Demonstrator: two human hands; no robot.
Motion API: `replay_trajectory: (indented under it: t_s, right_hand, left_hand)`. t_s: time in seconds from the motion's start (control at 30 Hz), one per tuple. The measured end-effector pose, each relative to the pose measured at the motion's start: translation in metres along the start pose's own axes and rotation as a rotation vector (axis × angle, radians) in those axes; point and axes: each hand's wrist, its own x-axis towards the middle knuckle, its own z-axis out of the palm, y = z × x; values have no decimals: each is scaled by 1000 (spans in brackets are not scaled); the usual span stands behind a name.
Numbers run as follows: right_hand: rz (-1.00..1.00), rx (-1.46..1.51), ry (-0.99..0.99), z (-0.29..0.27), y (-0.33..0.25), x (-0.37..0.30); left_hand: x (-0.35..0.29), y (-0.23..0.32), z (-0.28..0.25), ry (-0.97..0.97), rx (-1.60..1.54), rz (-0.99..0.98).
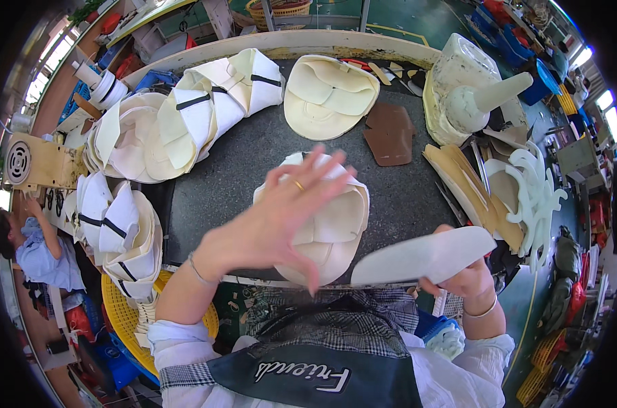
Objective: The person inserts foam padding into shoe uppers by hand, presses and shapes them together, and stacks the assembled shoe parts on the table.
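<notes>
1. Right hand (466, 280) holds a white panel (417, 258) near its right end.
2. Left hand (274, 217) is spread wide over a cream shell (341, 224); I cannot tell if it touches.
3. Behind, on the dark table (230, 166), lie another shell (330, 109) and a brown sheet (392, 134).
4. Shell stacks (179, 122) stand at the left.

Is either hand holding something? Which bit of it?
Yes: the right grip holds a flat white piece by its right end. The left grip is spread open over a cream piece, not grasping it.
</notes>
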Motion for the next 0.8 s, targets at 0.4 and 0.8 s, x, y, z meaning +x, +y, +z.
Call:
replay_trajectory:
  t_s: [0.4, 0.8]
  right_hand:
    - [-221, -104, 77, 18, 2, 49]
    - [-7, 58, -87, 31, -39, 109]
  left_hand:
    - [-16, 2, 32, 403, -797, -233]
    - [-9, 17, -8, 561, -958, -461]
